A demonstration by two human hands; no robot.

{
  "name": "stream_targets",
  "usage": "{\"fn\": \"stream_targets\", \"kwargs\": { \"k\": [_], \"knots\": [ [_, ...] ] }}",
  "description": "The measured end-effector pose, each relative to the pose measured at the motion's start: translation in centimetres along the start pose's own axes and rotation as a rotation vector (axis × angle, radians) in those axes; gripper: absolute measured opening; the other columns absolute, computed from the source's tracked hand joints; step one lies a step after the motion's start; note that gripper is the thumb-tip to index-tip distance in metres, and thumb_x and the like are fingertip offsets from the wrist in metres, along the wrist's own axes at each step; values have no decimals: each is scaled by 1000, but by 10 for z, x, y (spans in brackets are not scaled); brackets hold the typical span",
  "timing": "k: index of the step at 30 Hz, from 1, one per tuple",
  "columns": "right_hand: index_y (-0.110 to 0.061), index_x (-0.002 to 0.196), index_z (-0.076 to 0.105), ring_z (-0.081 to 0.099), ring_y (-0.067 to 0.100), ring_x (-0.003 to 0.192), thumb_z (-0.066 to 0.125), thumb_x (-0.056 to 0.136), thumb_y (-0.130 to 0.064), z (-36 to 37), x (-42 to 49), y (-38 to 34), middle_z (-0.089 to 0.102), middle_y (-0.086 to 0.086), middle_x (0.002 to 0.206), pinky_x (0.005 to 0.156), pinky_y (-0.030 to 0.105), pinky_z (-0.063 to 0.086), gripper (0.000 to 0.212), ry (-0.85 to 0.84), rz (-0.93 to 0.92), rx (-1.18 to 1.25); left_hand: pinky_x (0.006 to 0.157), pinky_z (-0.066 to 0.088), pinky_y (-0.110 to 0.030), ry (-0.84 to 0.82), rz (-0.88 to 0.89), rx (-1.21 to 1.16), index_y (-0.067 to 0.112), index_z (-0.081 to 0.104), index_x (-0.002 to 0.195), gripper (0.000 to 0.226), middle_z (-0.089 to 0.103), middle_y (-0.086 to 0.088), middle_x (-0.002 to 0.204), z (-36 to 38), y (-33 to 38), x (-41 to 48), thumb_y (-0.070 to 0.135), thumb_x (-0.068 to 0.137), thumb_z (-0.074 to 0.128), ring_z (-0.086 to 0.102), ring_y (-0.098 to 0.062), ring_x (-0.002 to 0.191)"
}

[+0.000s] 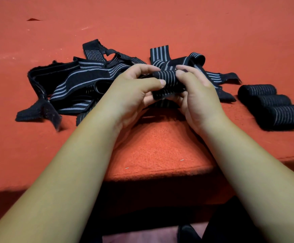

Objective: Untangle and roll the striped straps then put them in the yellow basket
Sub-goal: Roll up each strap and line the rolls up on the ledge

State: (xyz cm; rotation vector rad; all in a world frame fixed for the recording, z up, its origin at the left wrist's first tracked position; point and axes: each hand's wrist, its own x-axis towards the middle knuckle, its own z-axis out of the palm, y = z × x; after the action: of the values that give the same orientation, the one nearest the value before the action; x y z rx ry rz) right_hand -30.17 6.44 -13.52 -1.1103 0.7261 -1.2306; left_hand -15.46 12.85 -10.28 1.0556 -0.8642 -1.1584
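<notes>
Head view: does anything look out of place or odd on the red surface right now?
Mildly. Three rolled straps lie side by side on the red surface at the right, not in a basket; no yellow basket is in view. The tangled pile is expected. The left hand and right hand grip a partly rolled strap.

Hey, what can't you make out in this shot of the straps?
Yellow basket: outside the head view's frame.
Half-rolled strap: its ends, head view, covered by left hand and right hand.
Tangled pile: strap count, head view; the bands overlap.
Finished rolls: fastening, head view, too blurred.
</notes>
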Motion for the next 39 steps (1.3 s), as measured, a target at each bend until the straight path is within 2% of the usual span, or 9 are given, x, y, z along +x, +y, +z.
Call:
{"fn": "stream_targets", "kwargs": {
  "k": [3,6,8,14,19,24,28,33,39],
  "knots": [
    [-13,108,73,72,24,95,66,90,-16,-12,-10,-6,78,12,106,80,43,60,20,1,-10,-37,82,65,-32,-6,2,-7,2,68,121,26,77,-18,116,10,-4,-10,-6,96,72,81,-24,96],
    [-15,114,75,76,32,110,67,80,-14,-25,-22,-14,81,13,113,106,58,57,35,41,-42,-95,91,65,-33,-37,26,42,-1,73,112,13,81,-16,112,21,-9,-21,-2,99,71,81,-24,102],
    [-17,119,75,76,29,110,66,78,-12,-35,-31,-20,81,3,104,111,60,54,42,73,-62,-138,93,65,-34,-32,53,142,1,76,111,15,81,-16,113,28,-14,-26,-2,96,74,80,-26,106],
    [-22,125,75,77,23,110,61,81,-18,-68,-62,-46,81,0,114,101,54,61,46,203,-112,-355,97,65,-41,-50,76,289,3,80,108,15,81,-17,109,68,-27,-38,4,93,81,80,-26,104],
    [-28,128,74,75,13,102,58,84,-27,-94,-79,-68,79,-9,113,99,51,60,47,296,-155,-489,95,65,-36,-83,86,304,-2,78,114,18,80,-21,113,107,-35,-43,5,97,78,78,-24,103],
    [-29,129,74,74,17,108,56,80,-36,-117,-80,-84,78,-8,118,100,51,60,53,369,-187,-502,98,64,-36,-123,81,308,9,79,97,14,80,-6,96,143,-36,-35,-1,97,69,77,-15,97],
    [-31,124,75,74,19,108,56,81,-34,-136,-72,-92,76,-4,120,96,47,63,47,426,-176,-493,95,65,-39,-150,83,264,5,74,110,14,77,-17,115,164,-43,-19,-1,97,72,79,-27,108],
    [-28,127,75,72,10,107,60,90,-27,-161,-55,-98,76,-13,114,100,38,59,40,446,-156,-545,94,66,-41,-169,105,280,-3,72,119,22,77,-17,115,182,-54,6,2,98,75,79,-27,106],
    [-25,125,75,78,18,97,65,91,-19,-186,-2,-115,78,-4,110,93,44,65,36,401,-61,-537,82,64,-27,-181,135,381,1,75,125,25,80,-12,115,198,-53,58,10,102,74,80,-18,97]
  ]
}}
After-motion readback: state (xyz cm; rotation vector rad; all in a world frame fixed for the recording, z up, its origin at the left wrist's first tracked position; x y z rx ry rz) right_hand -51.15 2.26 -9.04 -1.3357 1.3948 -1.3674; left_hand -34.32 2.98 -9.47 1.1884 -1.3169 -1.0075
